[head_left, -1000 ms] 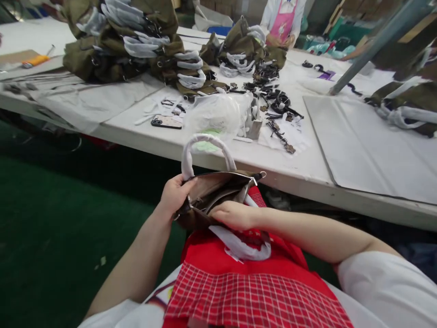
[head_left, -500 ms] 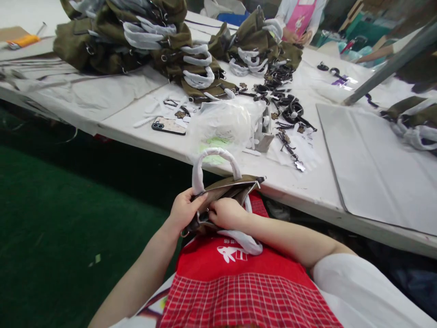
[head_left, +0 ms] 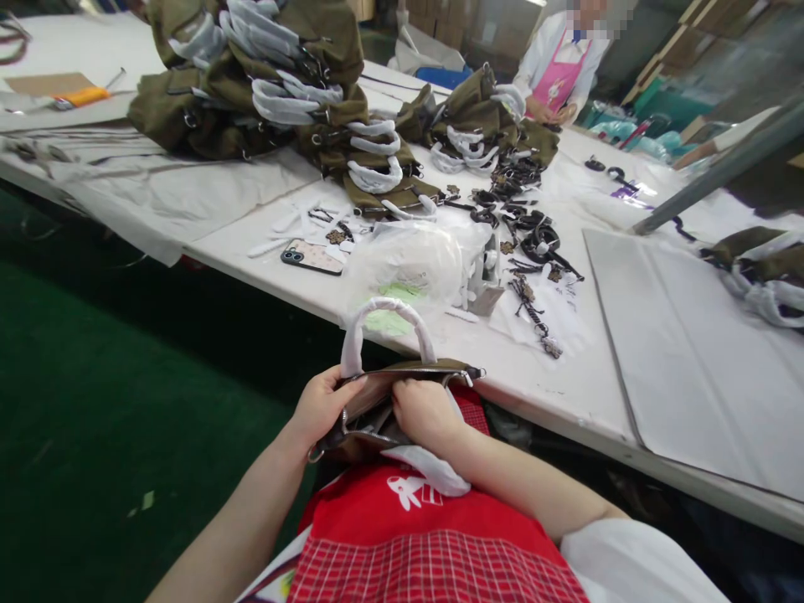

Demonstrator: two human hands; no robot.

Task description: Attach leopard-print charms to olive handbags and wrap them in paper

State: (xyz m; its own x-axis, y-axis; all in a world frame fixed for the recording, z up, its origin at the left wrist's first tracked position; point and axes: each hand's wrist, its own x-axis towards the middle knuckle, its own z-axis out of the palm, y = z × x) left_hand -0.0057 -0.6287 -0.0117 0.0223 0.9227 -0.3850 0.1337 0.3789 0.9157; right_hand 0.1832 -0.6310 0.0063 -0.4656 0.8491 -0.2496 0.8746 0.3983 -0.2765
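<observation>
At the front edge of the table, an olive handbag (head_left: 372, 400) rests against my red apron with its zipped mouth spread open. My left hand (head_left: 319, 409) grips the bag's left end, thumb over the rim and the other fingers hidden behind it. Inside the mouth is my right hand (head_left: 427, 412), fingers curled against the lining; whatever they hold is hidden. One white-wrapped handle (head_left: 388, 305) stands up at the far side. The other wrapped handle (head_left: 430, 469) hangs over the near side, below my right wrist.
Olive bags (head_left: 207, 109) are piled at the back left. Beyond the handbag lie a clear plastic bag (head_left: 408, 260), a phone (head_left: 312, 256) and black straps (head_left: 540, 239) with flower charms. A grey board (head_left: 697, 352) covers the right side. Across the table stands a person in a pink apron (head_left: 559, 79).
My right hand has shifted within the bag's mouth, its fingers now higher and nearer the far rim. The bag and both hands sit slightly lower and further left in view, as the camera has tilted.
</observation>
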